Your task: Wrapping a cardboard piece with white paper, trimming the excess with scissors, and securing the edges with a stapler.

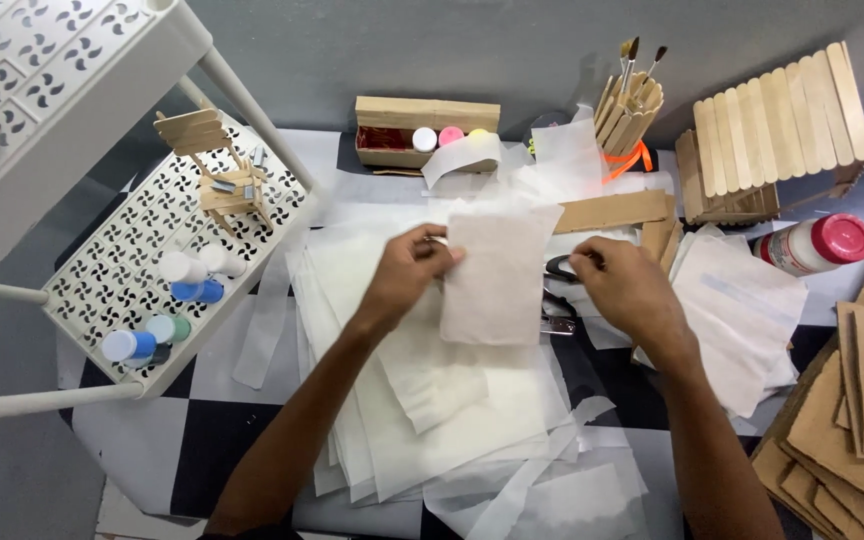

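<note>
A black-and-white chequered table (202, 440) is seen from above, set against a grey wall and largely covered by loose white paper sheets (432, 400). Above this pile a small rectangular white paper piece (497, 275) is held upright between both hands. Its left edge is pinched by the left hand (407, 270), whose fingers are closed on it near the top corner. The right hand (622, 285) is placed at the piece's right side with its fingers curled; whether the paper's edge is actually gripped there cannot be told, since the fingertips are hidden. Just behind the held piece, between it and the right hand, dark scissors (557, 268) are partly visible on the table.

At the left, a white perforated rack (102, 270) is seen, on whose lower shelf a miniature stick chair (217, 175) and several small paint bottles (187, 275) are kept. At the back, a wooden stick box (422, 125) with paint pots inside is placed, and beside it a stick-built holder with brushes (632, 105). A stick house model (772, 130) is set at the far right, with a red-capped glue bottle (817, 243) lying near it. Brown cardboard pieces (852, 420) are stacked at the right edge.
</note>
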